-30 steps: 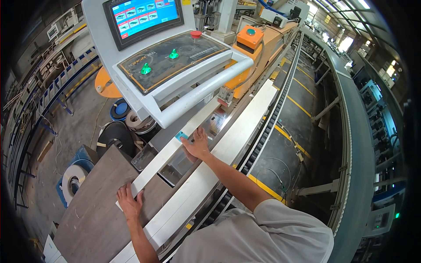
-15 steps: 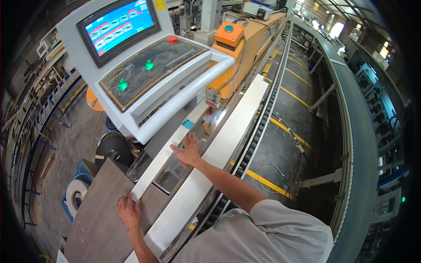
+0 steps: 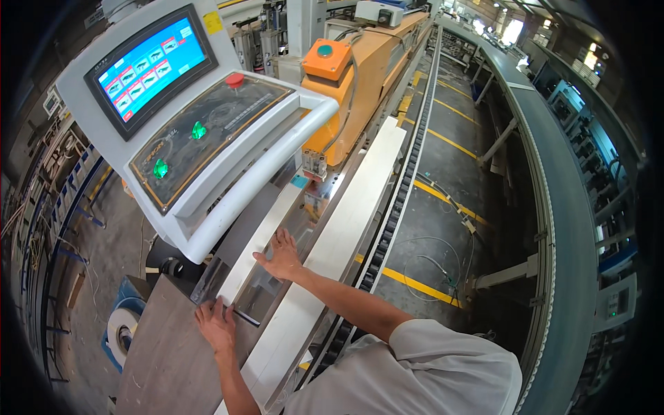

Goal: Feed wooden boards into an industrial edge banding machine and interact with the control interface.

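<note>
The narrow white board [image 3: 261,238] ran lengthwise ahead of the left grip [image 3: 217,328], left of the right grip [image 3: 280,258], both spread.

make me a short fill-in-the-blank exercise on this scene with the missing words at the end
The person's ____ hand is at the near end of a narrow white board.
In this view, a wider white board lies on its ____ side.
The light-grey console carries ____ glowing green knobs.
The painted stripes on the dark-grey floor are coloured ____.

Missing words: left; right; two; yellow
</note>
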Demonstrator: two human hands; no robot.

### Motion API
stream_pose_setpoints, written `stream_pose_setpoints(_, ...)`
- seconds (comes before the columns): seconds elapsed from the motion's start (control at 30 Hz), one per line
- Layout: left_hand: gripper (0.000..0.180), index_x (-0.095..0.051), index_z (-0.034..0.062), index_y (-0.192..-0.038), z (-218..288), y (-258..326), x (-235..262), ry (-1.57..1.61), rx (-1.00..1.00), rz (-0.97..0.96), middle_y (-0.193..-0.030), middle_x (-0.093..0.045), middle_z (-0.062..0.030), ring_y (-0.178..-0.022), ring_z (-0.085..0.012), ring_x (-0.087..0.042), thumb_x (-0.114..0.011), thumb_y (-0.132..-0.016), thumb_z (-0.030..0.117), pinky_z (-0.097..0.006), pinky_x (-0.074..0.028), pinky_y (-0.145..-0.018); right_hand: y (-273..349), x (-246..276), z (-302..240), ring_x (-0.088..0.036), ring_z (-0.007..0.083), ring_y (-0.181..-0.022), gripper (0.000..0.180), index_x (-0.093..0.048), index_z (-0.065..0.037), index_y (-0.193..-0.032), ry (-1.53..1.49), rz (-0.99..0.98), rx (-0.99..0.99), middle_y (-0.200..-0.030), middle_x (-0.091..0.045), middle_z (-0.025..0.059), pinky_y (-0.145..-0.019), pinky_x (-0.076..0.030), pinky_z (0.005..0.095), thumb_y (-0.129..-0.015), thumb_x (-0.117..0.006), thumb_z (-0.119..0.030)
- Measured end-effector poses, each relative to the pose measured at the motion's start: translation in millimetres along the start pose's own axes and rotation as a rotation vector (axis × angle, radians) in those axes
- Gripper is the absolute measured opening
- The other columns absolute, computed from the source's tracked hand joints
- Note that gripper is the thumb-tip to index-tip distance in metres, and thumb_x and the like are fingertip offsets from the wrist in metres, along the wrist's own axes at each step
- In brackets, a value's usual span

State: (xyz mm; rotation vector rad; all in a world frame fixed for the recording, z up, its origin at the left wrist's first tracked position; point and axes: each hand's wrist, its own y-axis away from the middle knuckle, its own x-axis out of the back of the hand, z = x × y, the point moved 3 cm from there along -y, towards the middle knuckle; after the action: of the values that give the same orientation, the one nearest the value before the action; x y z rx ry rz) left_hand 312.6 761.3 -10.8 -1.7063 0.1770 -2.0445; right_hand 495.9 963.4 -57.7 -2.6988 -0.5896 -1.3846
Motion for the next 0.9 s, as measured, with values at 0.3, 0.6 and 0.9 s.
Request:
stream_pose_setpoints(0.3,0.032,-0.074,0.0087,-0.104,48.7,-50.2,-35.1,0.04,-0.006,0.094,-0.102,-0.061,-0.01,-0.102,-0.0325,-0.056,-0.08,-0.075,0.023,-0.049,-0.043,-0.094,34.8,-18.8,-18.2,-0.029,0.0472,-0.145,0.078,-0.043,0.014,-0.14,-0.049,0.005,0.168,-0.152,-0.036,0.0316,-0.12,-0.022,0.0533,-0.097,-0.05,-0.051)
stream_pose_setpoints(0.6,0.03,-0.071,0.0076,-0.105,69.4,-72.0,-28.4,0.151,-0.038,0.046,-0.104,-0.06,-0.013,-0.1,-0.0332,-0.056,-0.077,-0.078,0.019,-0.048,-0.044,-0.091,1.9,8.9,-16.1,-0.017,0.0497,-0.149,0.1,-0.033,0.019,-0.145,0.237,-0.094,0.145,-0.156,-0.024,0.0383,-0.123,-0.014,0.0509,-0.091,-0.054,-0.063)
stream_pose_setpoints(0.9,0.032,-0.072,0.0046,-0.105,38.2,-4.7,8.0,0.228,0.176,0.123,-0.106,-0.061,-0.0138,-0.095,-0.034,-0.057,-0.081,-0.078,0.018,-0.044,-0.048,-0.084,-46.0,29.1,46.8,-0.02,0.0463,-0.149,0.117,-0.037,0.02,-0.143,0.392,0.065,0.156,-0.153,-0.033,0.0368,-0.125,-0.009,0.0494,-0.082,-0.052,-0.08)
